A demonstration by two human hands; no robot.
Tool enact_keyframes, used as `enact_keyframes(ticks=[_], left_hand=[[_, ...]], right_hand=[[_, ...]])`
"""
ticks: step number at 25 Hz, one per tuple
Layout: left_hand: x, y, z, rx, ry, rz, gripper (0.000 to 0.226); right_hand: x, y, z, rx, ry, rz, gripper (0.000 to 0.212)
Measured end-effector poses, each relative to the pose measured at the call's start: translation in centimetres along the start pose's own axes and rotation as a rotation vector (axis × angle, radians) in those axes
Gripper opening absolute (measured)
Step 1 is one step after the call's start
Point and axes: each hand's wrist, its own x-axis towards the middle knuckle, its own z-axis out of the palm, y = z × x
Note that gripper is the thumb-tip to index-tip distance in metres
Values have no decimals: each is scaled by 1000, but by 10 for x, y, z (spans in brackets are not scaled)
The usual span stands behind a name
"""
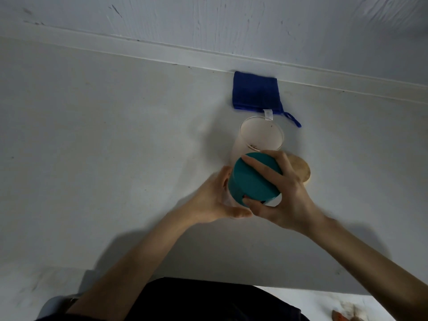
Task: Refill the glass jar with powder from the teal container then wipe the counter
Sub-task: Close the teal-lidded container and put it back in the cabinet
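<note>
White surface [92,135] at wall | teal container [253,179] tilted, smooth, cylindrical | right hand [284,193] grip wrapped round it | left hand [217,200] grip curled on its side | glass jar [259,137] open, cloudy-walled

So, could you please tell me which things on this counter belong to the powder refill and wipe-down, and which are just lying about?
For the job:
teal container, gripped by the right hand and the left hand
open glass jar
blue cloth
round wooden lid beside the jar, probably its lid

Lying about:
orange-and-white bits below the counter edge, unclear
</note>
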Motion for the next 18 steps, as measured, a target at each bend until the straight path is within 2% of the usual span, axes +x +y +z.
enact_keyframes(ticks=[4,6,8,10,14,18], left_hand=[[-4,-4,20,8,147,30,67],[-6,-1,37,24,330,-2,61],[-8,2,51,84,521,3,65],[-10,3,58,122,608,36,66],[-10,2,61,117,637,50,71],[-13,-3,44,114,481,-37,78]], right_hand=[[-6,-9,8,-33,112,130,62],[-6,-17,17,3,201,263,63],[-3,-23,25,51,247,338,63],[-1,-24,28,64,259,337,62],[-3,-18,28,186,269,254,63],[-10,-5,31,409,230,228,83]])
